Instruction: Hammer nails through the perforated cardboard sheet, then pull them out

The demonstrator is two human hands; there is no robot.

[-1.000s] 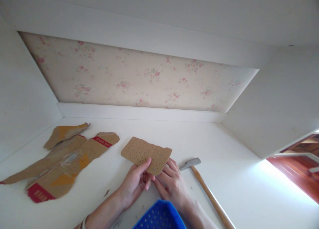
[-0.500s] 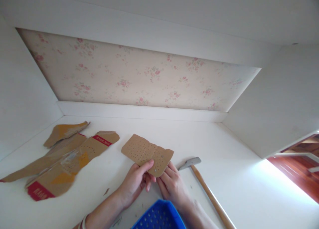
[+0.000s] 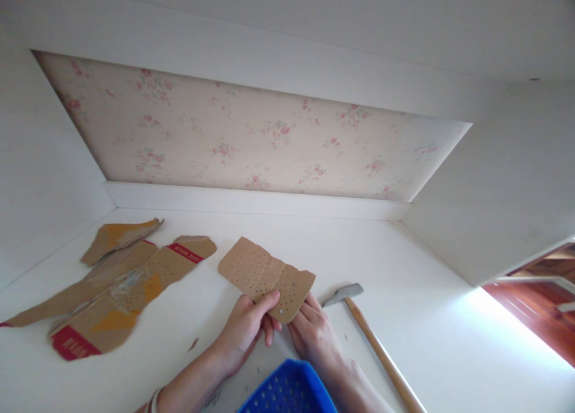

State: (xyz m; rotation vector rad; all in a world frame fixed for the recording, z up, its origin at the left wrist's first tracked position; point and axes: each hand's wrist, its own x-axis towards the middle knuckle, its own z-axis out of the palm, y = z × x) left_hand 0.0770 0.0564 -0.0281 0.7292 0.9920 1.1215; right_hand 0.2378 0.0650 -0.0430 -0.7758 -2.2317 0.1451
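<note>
A piece of brown cardboard [image 3: 260, 276] punched with many small holes is held up over the white surface, creased across its middle. My left hand [image 3: 249, 326] grips its lower edge, thumb on top and fingers curled below. At the lower right edge, my right hand [image 3: 314, 329] holds the cardboard with its fingertips tucked behind, so they are partly hidden. A small pale round spot, perhaps a nail head, shows near the lower right corner. Right of my hands lies a hammer [image 3: 372, 341] with a wooden handle and grey metal head.
Torn cardboard pieces [image 3: 114, 302] with red and yellow patches lie at the left. A blue perforated basket [image 3: 287, 389] stands at the bottom, close to both forearms. White panels and a floral-papered back wall [image 3: 260, 137] enclose the surface [image 3: 426, 317]. Small scraps lie near my left forearm.
The cardboard's right end has tilted and shifted slightly down and right. My right hand has moved a little with it; the left hand keeps its grip.
</note>
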